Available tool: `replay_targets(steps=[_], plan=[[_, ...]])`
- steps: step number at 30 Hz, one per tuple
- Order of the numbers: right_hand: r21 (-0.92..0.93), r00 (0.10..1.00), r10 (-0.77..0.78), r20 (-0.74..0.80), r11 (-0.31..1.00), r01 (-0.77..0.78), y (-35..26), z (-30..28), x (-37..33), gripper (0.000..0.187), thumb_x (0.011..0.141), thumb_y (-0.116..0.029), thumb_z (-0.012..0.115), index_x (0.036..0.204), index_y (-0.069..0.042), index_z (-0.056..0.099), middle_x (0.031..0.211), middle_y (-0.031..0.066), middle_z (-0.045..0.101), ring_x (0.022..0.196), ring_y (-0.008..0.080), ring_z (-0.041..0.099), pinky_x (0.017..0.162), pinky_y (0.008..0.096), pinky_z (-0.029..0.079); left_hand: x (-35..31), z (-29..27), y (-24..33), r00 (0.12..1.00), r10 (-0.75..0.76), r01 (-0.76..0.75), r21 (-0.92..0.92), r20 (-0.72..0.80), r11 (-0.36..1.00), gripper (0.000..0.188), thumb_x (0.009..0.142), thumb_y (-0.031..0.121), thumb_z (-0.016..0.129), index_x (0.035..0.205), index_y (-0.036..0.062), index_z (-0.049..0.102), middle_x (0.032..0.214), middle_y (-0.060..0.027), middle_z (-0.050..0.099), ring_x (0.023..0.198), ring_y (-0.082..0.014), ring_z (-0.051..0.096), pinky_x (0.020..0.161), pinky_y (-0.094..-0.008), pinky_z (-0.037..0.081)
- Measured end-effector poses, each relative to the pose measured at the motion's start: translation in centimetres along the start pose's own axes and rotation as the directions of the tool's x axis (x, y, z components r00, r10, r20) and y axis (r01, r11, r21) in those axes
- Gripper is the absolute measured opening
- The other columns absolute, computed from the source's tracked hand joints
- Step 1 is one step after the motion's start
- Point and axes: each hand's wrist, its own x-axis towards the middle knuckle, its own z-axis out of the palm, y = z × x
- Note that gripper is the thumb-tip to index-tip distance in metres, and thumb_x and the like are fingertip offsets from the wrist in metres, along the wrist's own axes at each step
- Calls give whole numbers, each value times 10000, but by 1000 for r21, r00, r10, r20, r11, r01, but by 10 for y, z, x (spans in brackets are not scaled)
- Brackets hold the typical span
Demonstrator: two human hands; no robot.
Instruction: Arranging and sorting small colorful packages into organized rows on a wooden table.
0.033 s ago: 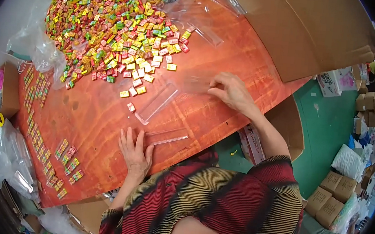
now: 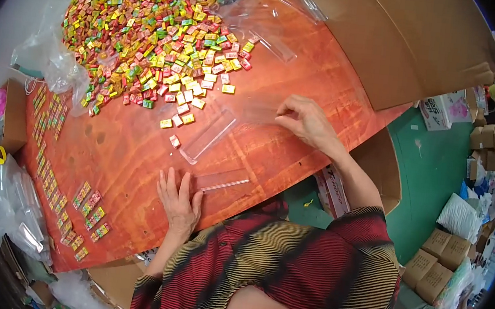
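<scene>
My left hand (image 2: 178, 202) lies flat on the orange-red table with its fingers apart. Its thumb and index finger are right beside the end of a clear plastic tray (image 2: 222, 180), long and narrow; whether they touch it I cannot tell. My right hand (image 2: 305, 123) is closed in a pinch over the table, on the end of another clear strip-shaped tray (image 2: 259, 111), which looks faint and blurred. Between the hands rests a further clear tray (image 2: 208, 137). One small red-and-white wrapped candy (image 2: 175, 141) sits at its left side.
A big heap of small wrapped candies (image 2: 145, 37) covers the far left of the table (image 2: 139, 162). Rows of filled packs (image 2: 93, 202) lie at the left edge. Clear plastic pieces (image 2: 273, 41) lie at the back, beside a large cardboard box (image 2: 401, 44) at the far right.
</scene>
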Motion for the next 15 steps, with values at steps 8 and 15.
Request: replay_targets(steps=[8,15], plan=[[-360,945,-237,-225,921,145,3,3,-5,111,717,-14,594,817,-17,547,824,115,558,765,264,551,676,341,433,7,-2,12,993,111,-112,18,41,994,555,828,342,541,1262,33,383,1360,-223,268,1268,-429,214,1005,-557,171],[-622,872,-337,-355,781,49,38,12,-15,184,714,-70,618,882,-46,550,906,121,535,873,282,509,739,387,386,47,8,24,972,100,-99,-13,214,995,639,764,391,583,1276,60,392,1382,-194,247,1291,-387,181,991,-593,157]])
